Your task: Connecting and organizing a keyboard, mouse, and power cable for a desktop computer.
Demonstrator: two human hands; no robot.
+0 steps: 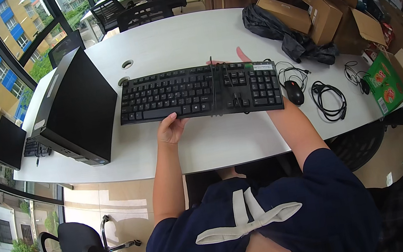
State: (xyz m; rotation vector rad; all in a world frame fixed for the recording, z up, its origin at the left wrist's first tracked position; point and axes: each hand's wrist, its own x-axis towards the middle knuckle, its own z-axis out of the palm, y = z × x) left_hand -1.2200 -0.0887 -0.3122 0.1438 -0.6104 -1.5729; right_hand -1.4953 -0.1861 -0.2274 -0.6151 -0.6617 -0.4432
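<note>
A black computer keyboard [180, 93] is raised above the white desk, its keys facing up. My left hand [171, 129] grips the keyboard's near edge, thumb on top by the space bar. Behind the keyboard's right part is my right hand [241, 55]; only some fingers show past the far edge, spread apart, and whether it grips is hidden. A thin dark cable [214, 84] crosses the keys. Right of the keyboard lie a black mouse [294, 92] with its cord and a coiled black cable [330, 101]. A black desktop computer case [76, 110] stands to the left.
The white desk [204, 141] has cable holes near the keyboard's left end. Cardboard boxes [324, 17], a black plastic bag [268, 24], a green box [387, 82] and another corded mouse [365, 86] are on the right. A monitor [9, 142] stands far left. An office chair [83, 251] is lower left.
</note>
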